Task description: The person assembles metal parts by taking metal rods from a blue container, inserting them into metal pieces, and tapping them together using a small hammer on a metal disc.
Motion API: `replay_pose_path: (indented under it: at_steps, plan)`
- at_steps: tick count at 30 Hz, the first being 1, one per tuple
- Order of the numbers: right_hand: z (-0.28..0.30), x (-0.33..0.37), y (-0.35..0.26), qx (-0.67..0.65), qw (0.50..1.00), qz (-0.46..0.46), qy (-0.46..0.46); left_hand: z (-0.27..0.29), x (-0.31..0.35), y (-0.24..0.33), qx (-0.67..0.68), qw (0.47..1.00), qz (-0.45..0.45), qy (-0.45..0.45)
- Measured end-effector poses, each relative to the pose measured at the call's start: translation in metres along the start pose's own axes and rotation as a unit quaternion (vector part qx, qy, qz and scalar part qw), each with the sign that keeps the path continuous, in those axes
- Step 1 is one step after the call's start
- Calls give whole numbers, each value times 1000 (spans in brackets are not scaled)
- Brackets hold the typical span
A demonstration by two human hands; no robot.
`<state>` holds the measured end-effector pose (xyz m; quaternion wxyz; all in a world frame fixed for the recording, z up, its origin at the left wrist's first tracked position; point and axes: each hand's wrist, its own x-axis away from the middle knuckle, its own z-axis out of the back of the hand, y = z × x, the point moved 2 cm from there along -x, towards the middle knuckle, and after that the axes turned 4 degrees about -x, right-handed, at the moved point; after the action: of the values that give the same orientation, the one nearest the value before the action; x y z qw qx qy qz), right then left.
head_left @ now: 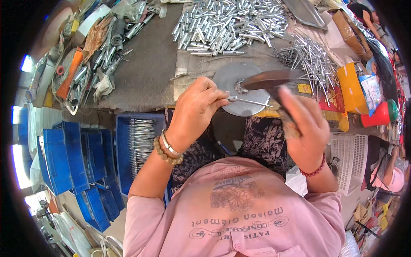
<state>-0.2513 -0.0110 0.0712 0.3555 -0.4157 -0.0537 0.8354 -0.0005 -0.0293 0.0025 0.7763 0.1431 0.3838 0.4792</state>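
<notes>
My left hand (pixel 192 109) is closed in a pinch on the thick end of a thin silver metal rod (pixel 252 102). Its slim pointed end reaches right, over the near part of a round grey metal plate (pixel 235 108). My right hand (pixel 309 135) is wrapped around the handle of a hammer (pixel 267 80) and slightly smeared by motion. The dark hammer head hangs above the plate's right side, apart from the rod as far as I can tell. A small rough metal lump (pixel 241 88) shows at the plate's middle, partly behind the hammer head.
Short silver tubes (pixel 227 25) lie heaped beyond the plate, with thin metal rods (pixel 314 64) piled to their right. Tools, including an orange-handled one (pixel 70 73), crowd the left. A blue bin (pixel 122 150) by my left arm holds rods. A white plastic basket (pixel 349 160) stands right.
</notes>
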Motion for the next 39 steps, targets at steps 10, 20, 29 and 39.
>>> replay_pose_path:
  at_steps: [10, 20, 29, 39]
  plan:
    - [-8, 14, 11, 33, 997, -30, -59, 1, 0, 0, 0, 1000, 4, -2]
    - [-18, 22, 8, 19, 994, -20, -104, 0, -1, -3, 2, 1000, -2, 3]
    - [6, -8, -5, -87, 995, -39, 26, 3, -1, -4, 34, 999, 7, -11]
    - [-23, 6, 18, -45, 991, -82, -97, 6, -2, -2, 10, 1000, 4, -25]
